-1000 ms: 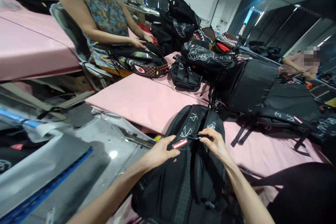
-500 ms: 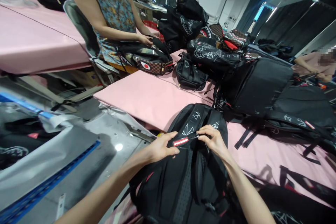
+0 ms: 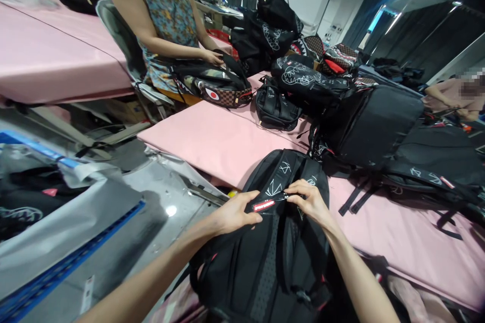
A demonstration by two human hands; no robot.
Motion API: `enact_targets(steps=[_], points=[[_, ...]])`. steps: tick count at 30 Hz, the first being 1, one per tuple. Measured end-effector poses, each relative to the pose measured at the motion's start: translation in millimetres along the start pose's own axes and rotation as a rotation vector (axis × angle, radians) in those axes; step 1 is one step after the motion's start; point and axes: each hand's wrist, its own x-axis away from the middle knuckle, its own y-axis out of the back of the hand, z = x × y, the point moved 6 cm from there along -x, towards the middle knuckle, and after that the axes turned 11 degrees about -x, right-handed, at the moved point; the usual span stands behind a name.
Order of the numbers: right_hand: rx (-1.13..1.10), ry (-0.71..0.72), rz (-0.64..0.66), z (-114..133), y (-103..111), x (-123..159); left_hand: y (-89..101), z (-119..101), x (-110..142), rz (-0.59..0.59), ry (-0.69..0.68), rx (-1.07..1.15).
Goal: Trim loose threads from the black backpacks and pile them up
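Note:
A black backpack [image 3: 242, 262] lies in front of me, its back panel and straps facing up, its far end over the pink table's edge. White scribble lines mark its shoulder strap [image 3: 279, 181], which also bears a red label [image 3: 264, 205]. Thumb and fingers of my left hand [image 3: 240, 213] close around the strap beside the label. At the strap's other edge, my right hand [image 3: 308, 199] pinches it between thumb and fingertips. Whether a small part sits in that pinch is too fine to see.
More black bags [image 3: 379, 126] crowd the pink table [image 3: 204, 131] on the right, with a pile of bags [image 3: 276, 25] behind. Across the table a seated person [image 3: 170, 35] handles a patterned bag [image 3: 223, 93]. A grey cloth bin with a blue rail [image 3: 76, 262] stands at left.
Both hands keep their hold on the strap, barely shifted. The black bag and straps at the lower right have mostly gone from the table there; a blurred shape shows in that corner.

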Motion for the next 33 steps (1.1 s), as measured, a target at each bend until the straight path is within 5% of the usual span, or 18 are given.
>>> enact_targets(steps=[33], points=[[0.208, 0.198, 0.111, 46, -23, 2, -7.9, -2, -3, -0.136, -0.066, -0.318]])
